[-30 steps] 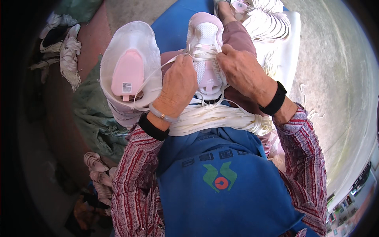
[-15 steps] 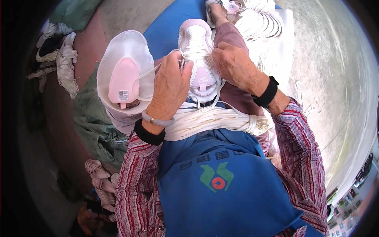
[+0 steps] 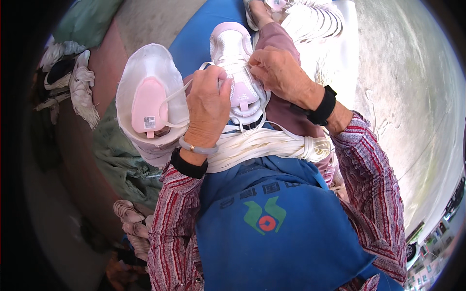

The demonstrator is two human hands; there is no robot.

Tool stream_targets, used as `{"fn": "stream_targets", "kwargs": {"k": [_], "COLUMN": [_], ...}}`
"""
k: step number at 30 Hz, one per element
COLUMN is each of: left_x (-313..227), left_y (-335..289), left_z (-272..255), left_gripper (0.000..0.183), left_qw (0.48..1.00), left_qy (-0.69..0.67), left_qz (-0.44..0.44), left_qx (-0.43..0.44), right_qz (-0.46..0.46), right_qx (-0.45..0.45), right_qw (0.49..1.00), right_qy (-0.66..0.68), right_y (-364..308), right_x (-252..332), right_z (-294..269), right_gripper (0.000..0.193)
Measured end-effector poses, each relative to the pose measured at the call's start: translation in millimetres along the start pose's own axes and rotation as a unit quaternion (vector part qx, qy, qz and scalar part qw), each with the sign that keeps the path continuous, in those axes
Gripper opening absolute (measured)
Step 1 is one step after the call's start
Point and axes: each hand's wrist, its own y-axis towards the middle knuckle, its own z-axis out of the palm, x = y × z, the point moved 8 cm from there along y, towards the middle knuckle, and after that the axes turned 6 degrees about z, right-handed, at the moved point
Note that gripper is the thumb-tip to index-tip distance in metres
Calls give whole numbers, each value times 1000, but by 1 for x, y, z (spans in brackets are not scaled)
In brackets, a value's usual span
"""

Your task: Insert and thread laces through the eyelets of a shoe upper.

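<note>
Shoe [image 3: 238, 76] points toe away; long axis slightly leftward.

A white and pale pink shoe [image 3: 237, 72] sits between the left hand [image 3: 208, 106] and the right hand [image 3: 284, 77], its toe pointing away beyond both. Its upper is white mesh with a pink-edged toe; the pink tongue, tipped by a small pull tab, lies nearer the person, just right of the left hand. A flat white lace [image 3: 178, 91] crosses the middle beside the right fingertips and loops out left of the left hand.
</note>
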Motion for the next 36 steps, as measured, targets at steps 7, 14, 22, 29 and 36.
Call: {"fn": "stream_targets", "kwargs": {"k": [7,14,22,29,36], "left_x": [6,-10,7,23,43], "left_y": [-4,-1,-4,-13,-22], "left_z": [1,-1,1,0,6], "left_gripper": [15,14,19,29,40], "left_qw": [999,1000,999,987,952], "left_qy": [-14,18,-1,-111,-235], "left_qz": [-39,-16,-48,-111,-198], "left_qx": [5,-10,-4,-25,3], "right_qz": [48,25,22,-23,-164], "right_qx": [25,16,-43,36,42], "right_qw": [985,985,995,950,949], "right_qy": [-164,-168,-91,-311,-266], "right_y": [-22,-19,-17,-7,-3], "right_x": [27,13,30,45,54], "right_z": [15,28,9,25,23], "right_gripper": [27,19,20,13,12]}}
